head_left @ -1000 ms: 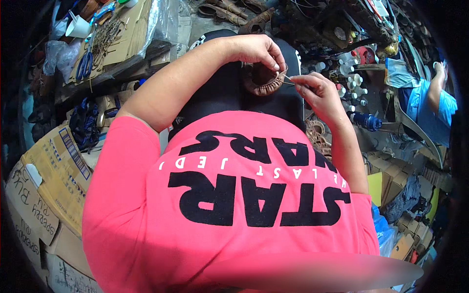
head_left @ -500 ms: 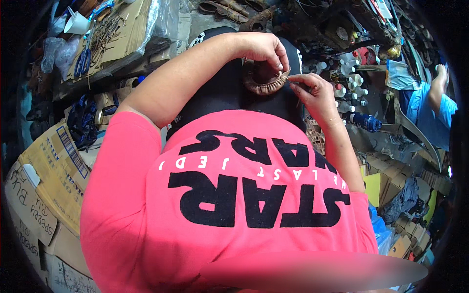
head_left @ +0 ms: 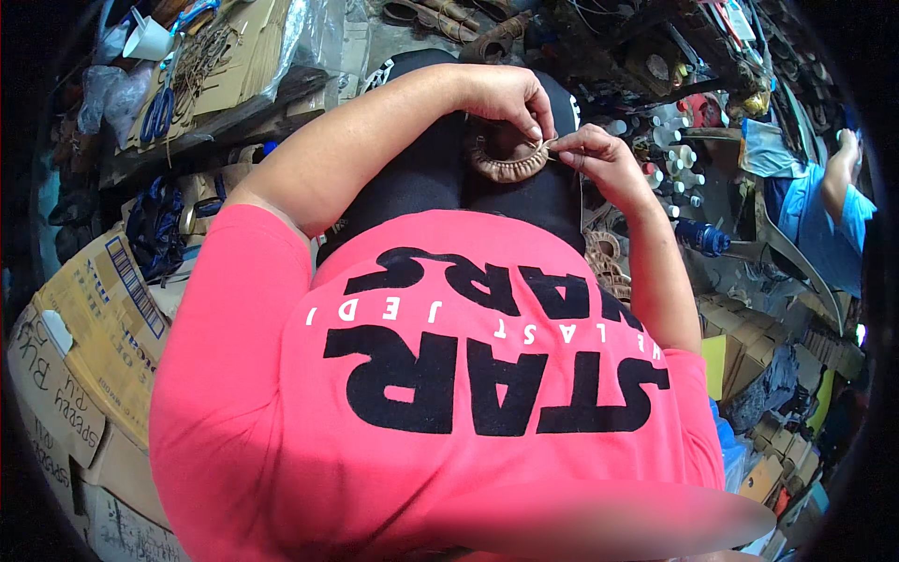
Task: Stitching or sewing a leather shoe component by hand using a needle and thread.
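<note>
Closest to me is my own pink shirt (head_left: 449, 393) with its black lettering, filling the lower half of the view. Above it lie my lap and the dark trousers (head_left: 440, 178) I wear.

My left hand (head_left: 506, 94) comes in over my lap, fingers curled down and closed on the upper edge of a small brown woven ring (head_left: 510, 167), which rests on my thigh between both hands. My right hand (head_left: 599, 155) sits just beside it, thumb and forefinger pinched together at the ring's right end; whether they grip a strand or a needle there I cannot tell, it is too small.

To my left stand cardboard boxes (head_left: 84, 328), and beyond them a shelf with blue-handled scissors (head_left: 154, 112) lying on flat cardboard. To my right, near my elbow, lie more brown woven pieces (head_left: 609, 267), then a blue-handled tool (head_left: 702, 236) and a cluster of pale spools (head_left: 679, 159). Farthest off at the right edge another person in a blue shirt (head_left: 824, 225) raises an arm.
</note>
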The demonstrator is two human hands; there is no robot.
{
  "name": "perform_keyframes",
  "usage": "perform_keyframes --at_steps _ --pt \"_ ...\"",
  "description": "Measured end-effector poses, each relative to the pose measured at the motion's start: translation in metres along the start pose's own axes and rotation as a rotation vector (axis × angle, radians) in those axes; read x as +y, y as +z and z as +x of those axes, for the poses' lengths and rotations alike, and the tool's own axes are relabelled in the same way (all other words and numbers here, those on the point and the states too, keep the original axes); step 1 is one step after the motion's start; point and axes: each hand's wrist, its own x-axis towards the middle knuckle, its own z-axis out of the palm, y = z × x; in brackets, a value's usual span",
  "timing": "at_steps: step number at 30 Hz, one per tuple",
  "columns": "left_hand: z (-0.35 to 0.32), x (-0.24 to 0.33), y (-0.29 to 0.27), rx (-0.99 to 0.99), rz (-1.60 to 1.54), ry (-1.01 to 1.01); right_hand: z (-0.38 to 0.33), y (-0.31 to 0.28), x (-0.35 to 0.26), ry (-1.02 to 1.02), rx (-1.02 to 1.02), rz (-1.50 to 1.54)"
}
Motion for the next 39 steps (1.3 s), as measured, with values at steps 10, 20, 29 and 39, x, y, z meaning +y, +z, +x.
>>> perform_keyframes --at_steps 10,20,29,39 --pt "-0.024 0.004 0.006 0.3 0.345 0.095 -0.015 0.02 -0.021 -0.167 0.196 -0.255" --pt "-0.077 0.012 0.059 0.701 0.709 0.101 -0.036 0.043 -0.012 -0.227 0.321 -0.473" --pt "-0.06 -0.005 0.047 0.674 0.47 0.159 -0.021 0.016 0.003 -0.021 0.069 -0.056" --pt "-0.058 -0.008 0.044 0.64 0.483 0.122 -0.014 0.01 -0.002 -0.012 0.035 -0.063"
